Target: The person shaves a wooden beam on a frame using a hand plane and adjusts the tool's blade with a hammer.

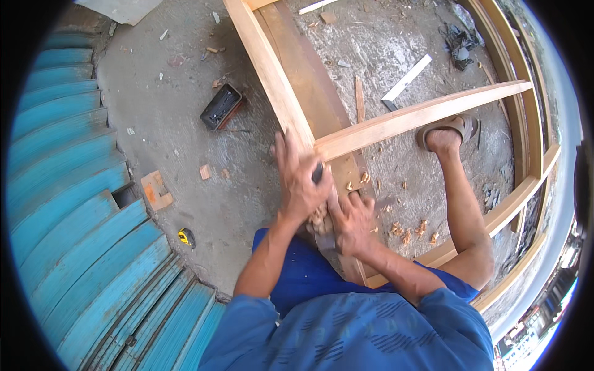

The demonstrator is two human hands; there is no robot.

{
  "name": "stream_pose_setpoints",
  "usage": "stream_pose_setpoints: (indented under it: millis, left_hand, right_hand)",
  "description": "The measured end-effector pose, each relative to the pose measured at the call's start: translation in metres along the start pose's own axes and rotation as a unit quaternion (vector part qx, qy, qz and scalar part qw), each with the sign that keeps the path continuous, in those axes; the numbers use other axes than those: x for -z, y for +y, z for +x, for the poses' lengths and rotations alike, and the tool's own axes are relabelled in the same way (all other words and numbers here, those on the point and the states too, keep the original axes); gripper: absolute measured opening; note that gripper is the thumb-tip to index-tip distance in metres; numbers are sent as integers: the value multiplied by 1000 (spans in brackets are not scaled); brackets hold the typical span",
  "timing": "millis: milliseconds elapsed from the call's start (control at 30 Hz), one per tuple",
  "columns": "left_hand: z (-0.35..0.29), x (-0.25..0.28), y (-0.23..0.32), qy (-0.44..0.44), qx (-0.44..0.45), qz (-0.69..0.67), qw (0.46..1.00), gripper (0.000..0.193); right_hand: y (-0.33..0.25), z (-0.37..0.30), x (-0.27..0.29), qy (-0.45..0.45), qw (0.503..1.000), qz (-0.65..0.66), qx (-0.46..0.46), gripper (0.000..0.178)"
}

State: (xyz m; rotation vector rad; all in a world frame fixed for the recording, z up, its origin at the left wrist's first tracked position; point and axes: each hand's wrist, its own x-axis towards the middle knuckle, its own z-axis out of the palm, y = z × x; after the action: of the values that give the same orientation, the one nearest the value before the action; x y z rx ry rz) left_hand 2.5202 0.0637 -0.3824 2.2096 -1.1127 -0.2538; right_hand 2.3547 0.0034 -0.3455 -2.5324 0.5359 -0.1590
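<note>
A pale wooden frame [421, 119] lies in front of me, its rails meeting in corners. On the rail that runs toward my body sits a hand plane [325, 241], mostly covered by my hands, with curled shavings [318, 214] bunched in it. My left hand [301, 185] closes over the plane's far part, beside a dark knob-like piece, close to where the cross rail joins. Nearer to me, my right hand [354, 224] wraps around the plane's side, fingers curled. The plane's underside and its contact with the wood are hidden.
Teal slatted panels [68, 154] line the left. On the floor lie a yellow tape measure [186, 238], a notched wood block [156, 190], a black open container [221, 106] and a try square [406, 81]. Loose shavings [406, 235] scatter near my sandalled foot [447, 133] on the right.
</note>
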Motion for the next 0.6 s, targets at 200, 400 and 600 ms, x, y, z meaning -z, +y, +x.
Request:
stream_pose_setpoints:
  millis: [200, 400, 600]
  left_hand:
    - [243, 48, -95, -4, 84, 21, 996, 42]
    - [121, -3, -45, 81, 61, 64, 993, 38]
    - [-69, -11, 67, 20, 84, -29, 996, 29]
  right_hand:
    - [25, 249, 3, 83, 994, -53, 53, 56]
    - [24, 128, 21, 15, 999, -17, 30, 96]
    - [13, -67, 41, -69, 997, -9, 43, 74]
